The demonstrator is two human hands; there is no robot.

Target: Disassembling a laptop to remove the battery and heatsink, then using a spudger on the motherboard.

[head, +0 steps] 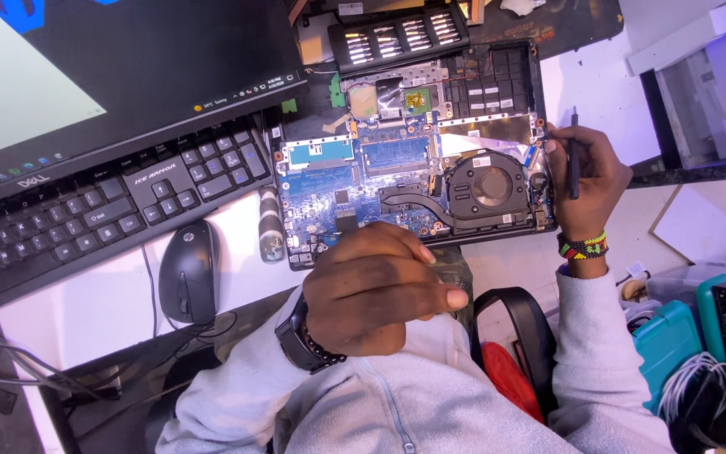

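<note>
Fingers of the right hand (586, 181) pinch a thin black tool (574, 155) upright at the right edge of the opened laptop base (409, 155). Left hand (376, 290) hovers loosely curled, holding nothing, above the board's near edge. Fan (489, 187) sits between them; mouse (188, 271) and keyboard (102, 202) lie left.

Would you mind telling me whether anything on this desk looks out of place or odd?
The laptop lies with its bottom cover off, circuit board and fan bare. A screwdriver lies loose between it and the keyboard. Nothing looks spilled or broken.

Bright, bluish light; blown-out whites, soft edges.
</note>
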